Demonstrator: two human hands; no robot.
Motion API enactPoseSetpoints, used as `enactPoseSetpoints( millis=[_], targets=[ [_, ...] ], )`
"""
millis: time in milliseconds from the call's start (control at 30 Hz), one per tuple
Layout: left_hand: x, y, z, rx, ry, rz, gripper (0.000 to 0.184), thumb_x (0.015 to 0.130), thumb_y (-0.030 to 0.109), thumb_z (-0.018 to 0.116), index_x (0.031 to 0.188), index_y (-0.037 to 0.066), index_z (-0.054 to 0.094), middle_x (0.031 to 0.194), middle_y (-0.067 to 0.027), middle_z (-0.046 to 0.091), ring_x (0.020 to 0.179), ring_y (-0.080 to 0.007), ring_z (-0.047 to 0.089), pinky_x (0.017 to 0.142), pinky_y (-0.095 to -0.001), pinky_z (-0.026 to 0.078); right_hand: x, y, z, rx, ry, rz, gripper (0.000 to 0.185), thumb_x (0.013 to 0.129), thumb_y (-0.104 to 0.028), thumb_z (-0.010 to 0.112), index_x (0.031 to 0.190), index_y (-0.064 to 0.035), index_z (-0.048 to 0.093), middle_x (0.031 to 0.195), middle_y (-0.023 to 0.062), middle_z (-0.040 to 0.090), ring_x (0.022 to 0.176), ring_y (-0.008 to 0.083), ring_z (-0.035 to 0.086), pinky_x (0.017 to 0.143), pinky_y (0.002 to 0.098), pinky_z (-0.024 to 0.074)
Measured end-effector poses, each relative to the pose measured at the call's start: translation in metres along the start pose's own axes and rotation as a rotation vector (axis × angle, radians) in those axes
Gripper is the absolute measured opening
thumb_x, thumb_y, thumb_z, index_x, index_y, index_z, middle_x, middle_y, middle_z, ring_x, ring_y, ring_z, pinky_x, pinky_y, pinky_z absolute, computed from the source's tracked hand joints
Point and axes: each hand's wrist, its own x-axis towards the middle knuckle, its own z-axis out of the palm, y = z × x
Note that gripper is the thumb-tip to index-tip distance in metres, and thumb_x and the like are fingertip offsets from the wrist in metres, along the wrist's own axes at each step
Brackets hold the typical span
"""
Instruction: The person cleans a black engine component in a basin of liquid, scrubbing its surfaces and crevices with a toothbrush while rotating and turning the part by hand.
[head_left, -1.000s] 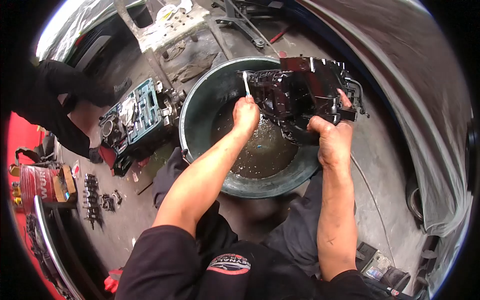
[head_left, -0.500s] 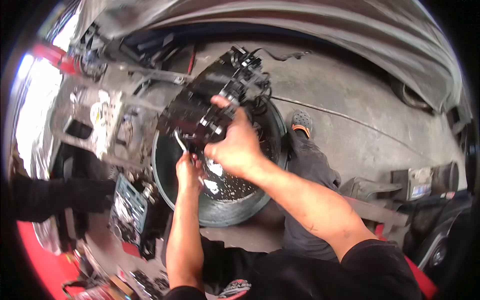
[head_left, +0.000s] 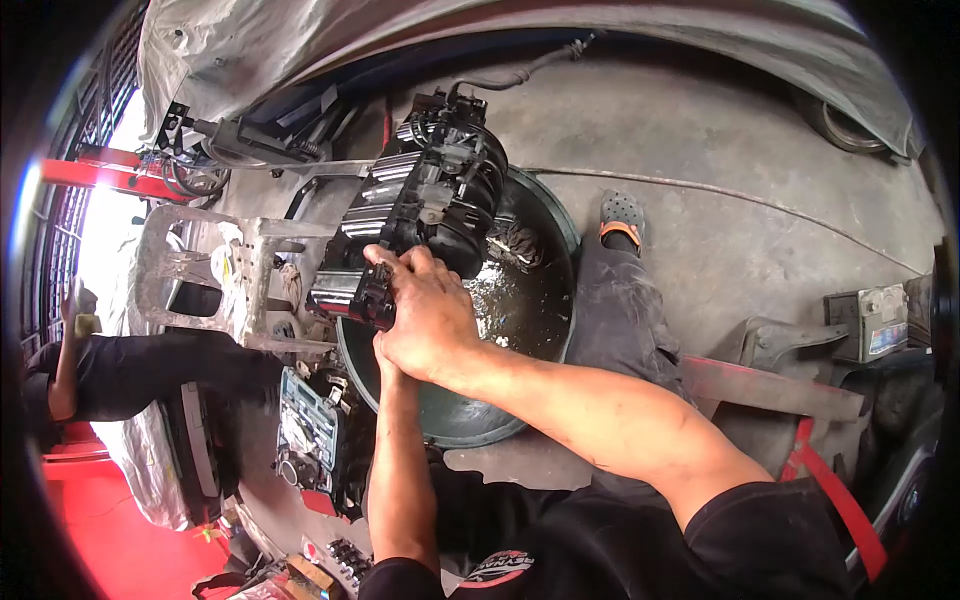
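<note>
A black engine intake manifold (head_left: 385, 195), with curved runners and a hose at its far end, is held tilted over the left part of a dark round tub (head_left: 560, 225). My right hand (head_left: 432, 315) is closed round the manifold's near end, its fingers curled over the edge. Just under it, my left hand (head_left: 390, 362) is mostly hidden by the right hand and the part. Neither its fingers nor anything in them can be made out. Dark liquid with a shiny, speckled surface lies in the tub, with a tangled dark lump (head_left: 515, 243) at its far side.
Left of the tub stands a dirty plastic stool (head_left: 160, 255), with an open tool case (head_left: 308, 425) nearer me. Another person's arm (head_left: 66, 365) shows at far left. A car battery (head_left: 868, 325) and a metal ramp-like beam (head_left: 770, 388) sit at right. A covered vehicle (head_left: 600, 35) spans the back.
The manifold has turned more upright, showing its runners. My right hand has shifted to its near end. My left hand, earlier holding a pale thin tool, is now mostly hidden beneath.
</note>
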Motion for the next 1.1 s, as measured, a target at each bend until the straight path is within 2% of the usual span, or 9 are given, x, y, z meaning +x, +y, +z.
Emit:
enactPoseSetpoints(
  millis=[233, 467, 633, 867, 1033, 1100],
  targets=[
    [-0.013, -0.002, 0.02, -0.213, -0.015, 0.007, 0.037, 0.102, 0.029, 0.045, 0.12, 0.001, 0.061, 0.111, -0.0114, 0.068, 0.097, -0.024, 0.068, 0.085, -0.0356, 0.055, -0.002, 0.0, 0.011, -0.002, 0.049, -0.079, 0.079, 0.066, -0.002, 0.068, 0.142, -0.0158, 0.051, 0.117, 0.0124, 0.054, 0.115, 0.0323, 0.053, 0.101, 0.0425, 0.041],
    [-0.008, 0.0, 0.025, -0.271, -0.018, -0.023, 0.038, 0.102, 0.03, 0.044, 0.121, 0.002, 0.061, 0.111, -0.0112, 0.068, 0.097, -0.0243, 0.068, 0.085, -0.0357, 0.055, 0.0, 0.001, 0.019, 0.004, 0.075, -0.063, 0.081, 0.063, -0.001, 0.068, 0.141, -0.016, 0.051, 0.118, 0.0123, 0.053, 0.116, 0.0328, 0.052, 0.101, 0.0424, 0.0404],
    [0.003, 0.002, 0.028, -0.287, -0.012, -0.05, 0.038, 0.102, 0.03, 0.044, 0.121, 0.002, 0.061, 0.111, -0.0112, 0.068, 0.097, -0.0244, 0.068, 0.085, -0.0357, 0.055, -0.001, -0.002, 0.016, -0.042, 0.025, -0.05, 0.083, 0.064, -0.002, 0.069, 0.144, -0.0168, 0.048, 0.12, 0.0119, 0.051, 0.12, 0.0322, 0.049, 0.101, 0.0433, 0.0396],
    [0.003, -0.001, 0.031, -0.362, -0.015, -0.086, 0.039, 0.102, 0.031, 0.043, 0.122, 0.002, 0.061, 0.112, -0.011, 0.068, 0.097, -0.0247, 0.068, 0.086, -0.0357, 0.056, -0.001, 0.002, 0.017, -0.033, 0.013, -0.062, 0.084, 0.064, -0.002, 0.069, 0.144, -0.0168, 0.047, 0.12, 0.0123, 0.051, 0.118, 0.0324, 0.05, 0.103, 0.0426, 0.0387],
    [-0.008, 0.011, 0.02, -0.499, -0.03, -0.131, 0.04, 0.102, 0.032, 0.043, 0.122, 0.003, 0.061, 0.112, -0.011, 0.068, 0.097, -0.0249, 0.068, 0.086, -0.0357, 0.056, -0.001, 0.005, 0.014, -0.042, -0.012, -0.077, 0.079, 0.069, -0.008, 0.07, 0.144, -0.0151, 0.048, 0.122, 0.0137, 0.051, 0.118, 0.0336, 0.05, 0.103, 0.0451, 0.0387],
    [-0.012, 0.024, 0.01, -0.501, 0.003, -0.088, 0.04, 0.102, 0.032, 0.042, 0.123, 0.003, 0.061, 0.112, -0.0109, 0.068, 0.097, -0.025, 0.068, 0.086, -0.0357, 0.056, 0.001, 0.006, 0.014, -0.022, -0.013, -0.101, 0.079, 0.069, -0.011, 0.072, 0.144, -0.0132, 0.047, 0.123, 0.0156, 0.05, 0.119, 0.0353, 0.05, 0.102, 0.0476, 0.0394]
  ],
)
